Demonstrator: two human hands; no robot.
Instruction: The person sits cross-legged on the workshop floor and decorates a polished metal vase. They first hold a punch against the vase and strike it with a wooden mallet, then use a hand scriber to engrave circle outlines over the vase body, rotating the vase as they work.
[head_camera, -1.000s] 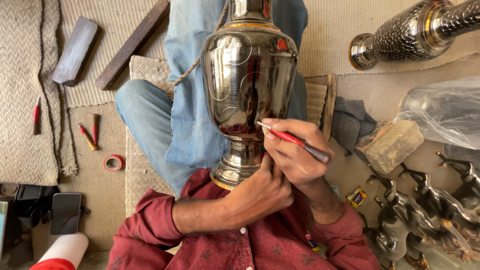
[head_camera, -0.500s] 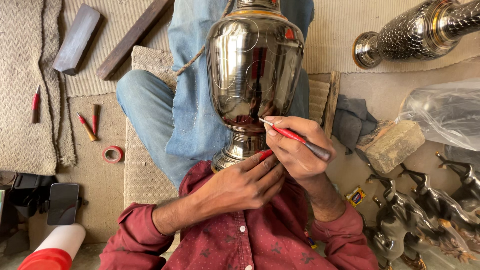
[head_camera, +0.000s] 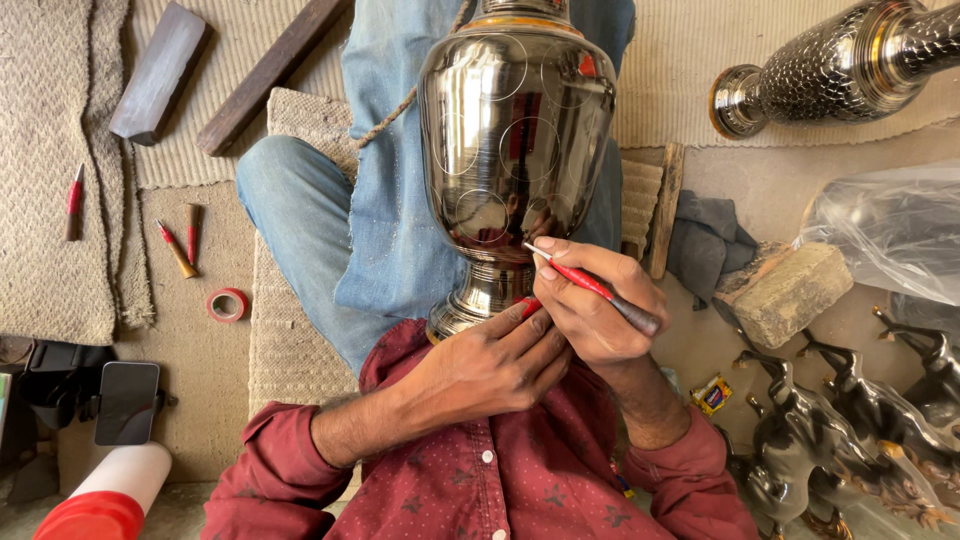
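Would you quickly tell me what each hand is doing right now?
Left hand: fingers loosely curled, resting at the metal vase foot.
Right hand: closed on the red-handled tool, tip on the vase.

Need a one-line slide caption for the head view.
Right hand holds a red-handled engraving tool to a polished metal vase while the left hand rests by its base.

Glossy polished metal vase (head_camera: 515, 130), coarse woven mat (head_camera: 60, 200), perhaps wooden block (head_camera: 158, 72).
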